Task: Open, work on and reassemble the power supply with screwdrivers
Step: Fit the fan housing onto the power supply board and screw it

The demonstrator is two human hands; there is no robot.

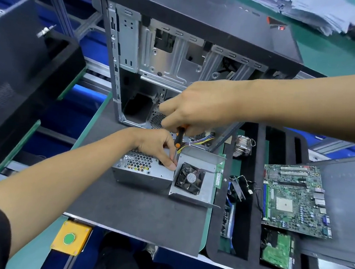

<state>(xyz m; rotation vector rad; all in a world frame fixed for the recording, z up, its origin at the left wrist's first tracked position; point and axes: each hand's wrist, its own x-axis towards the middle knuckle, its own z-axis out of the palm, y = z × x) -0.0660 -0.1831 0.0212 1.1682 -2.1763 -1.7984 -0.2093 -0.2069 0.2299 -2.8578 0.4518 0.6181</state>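
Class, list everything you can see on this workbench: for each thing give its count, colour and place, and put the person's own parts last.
power supply: one, silver, on the dark mat at centre.
fan cover: one, silver with a black fan, opened out to the right of the power supply.
screwdriver: one, black and orange, tip at the power supply's edge.
computer case: one, black and silver, open, behind the power supply.
motherboard: one, green, on the foam tray at right.
heatsink: one, silver, in the tray.
push button: one, green on a yellow box, front edge.
paper stack: one, white, top right.
left hand: steadies the screwdriver's shaft.
right hand: grips the screwdriver's handle.
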